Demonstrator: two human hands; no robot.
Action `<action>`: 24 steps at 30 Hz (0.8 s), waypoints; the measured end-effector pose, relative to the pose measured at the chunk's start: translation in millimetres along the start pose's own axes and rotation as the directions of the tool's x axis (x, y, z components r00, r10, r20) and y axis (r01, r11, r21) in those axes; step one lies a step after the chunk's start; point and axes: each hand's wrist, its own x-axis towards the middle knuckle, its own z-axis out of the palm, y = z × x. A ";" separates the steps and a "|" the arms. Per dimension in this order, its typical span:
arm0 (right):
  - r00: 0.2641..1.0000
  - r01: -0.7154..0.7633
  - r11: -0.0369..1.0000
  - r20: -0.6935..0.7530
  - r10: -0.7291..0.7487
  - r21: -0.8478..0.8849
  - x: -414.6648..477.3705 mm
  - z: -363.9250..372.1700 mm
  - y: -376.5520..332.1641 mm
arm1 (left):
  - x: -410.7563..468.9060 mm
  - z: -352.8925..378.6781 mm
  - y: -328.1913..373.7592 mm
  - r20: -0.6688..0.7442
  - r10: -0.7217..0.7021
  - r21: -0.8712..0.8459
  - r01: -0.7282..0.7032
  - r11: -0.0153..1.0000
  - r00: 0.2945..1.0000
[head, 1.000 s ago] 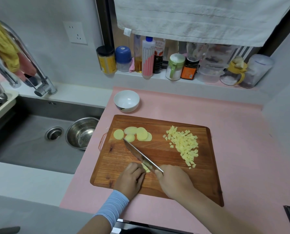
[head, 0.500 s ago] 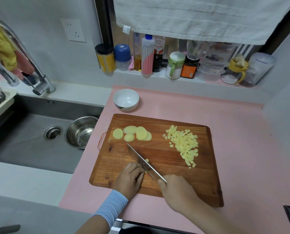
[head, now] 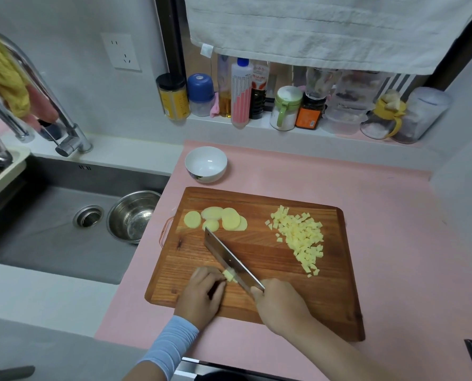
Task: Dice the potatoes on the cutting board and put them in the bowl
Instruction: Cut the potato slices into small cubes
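Far left of the cutting board, potato slices lie uncut; white bowl beyond the far edge, empty. Near edge: left hand, fingers curled, pins a small potato piece. Cleaver, which was lifted half a second ago, is now down against that piece. Right hand fisted shut round the handle. Diced pile at right, unchanged. Judging: mid-dicing, slices left, nothing bowled yet.
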 end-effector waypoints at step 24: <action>0.994 -0.018 0.985 -0.106 0.036 0.170 16.3 -65.4 47.0 | 79.3 36.7 49.6 0.215 0.064 -0.076 -0.048 0.996 0.975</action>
